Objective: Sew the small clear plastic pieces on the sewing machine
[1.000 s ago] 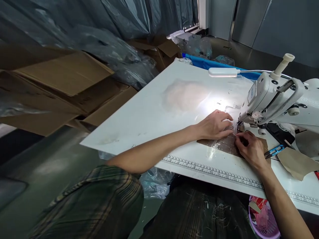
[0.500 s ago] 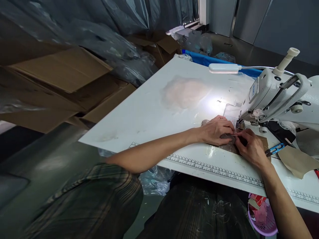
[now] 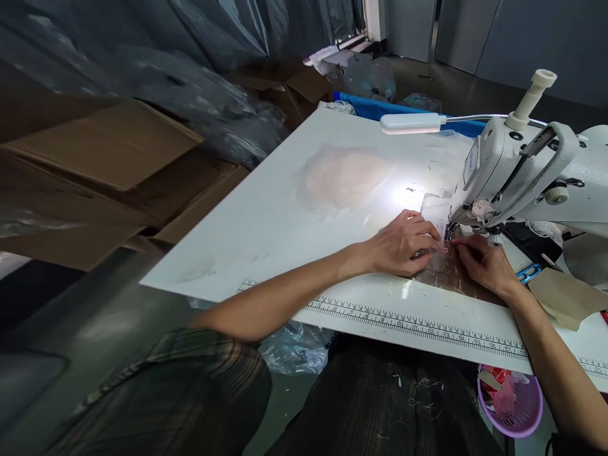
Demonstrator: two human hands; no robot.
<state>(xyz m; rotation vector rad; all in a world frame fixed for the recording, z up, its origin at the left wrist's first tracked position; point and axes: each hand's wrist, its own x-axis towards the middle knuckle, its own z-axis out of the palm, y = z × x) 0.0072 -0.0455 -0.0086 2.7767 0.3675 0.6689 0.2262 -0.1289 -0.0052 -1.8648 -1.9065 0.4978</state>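
My left hand (image 3: pixel 406 244) lies flat on a clear plastic sheet (image 3: pixel 439 272) over a brown patch of the white table (image 3: pixel 285 215), its fingers stretched toward the needle. My right hand (image 3: pixel 484 261) is beside it on the right, fingers pinched on the plastic's edge just under the presser foot of the white sewing machine (image 3: pixel 517 171). The two hands nearly touch at the needle. A small lamp (image 3: pixel 411 123) on a gooseneck lights the spot.
Blue thread snips (image 3: pixel 528 273) and a tan fabric piece (image 3: pixel 565 297) lie right of my hand. A printed ruler (image 3: pixel 403 323) runs along the table's near edge. A purple basket (image 3: pixel 510 405) sits below. Cardboard boxes (image 3: pixel 109 164) and plastic sheeting stand at the left.
Both hands have slid the plastic sheet forward toward the needle. My right hand moved up and away from me, closer under the presser foot. The camera shifted slightly.
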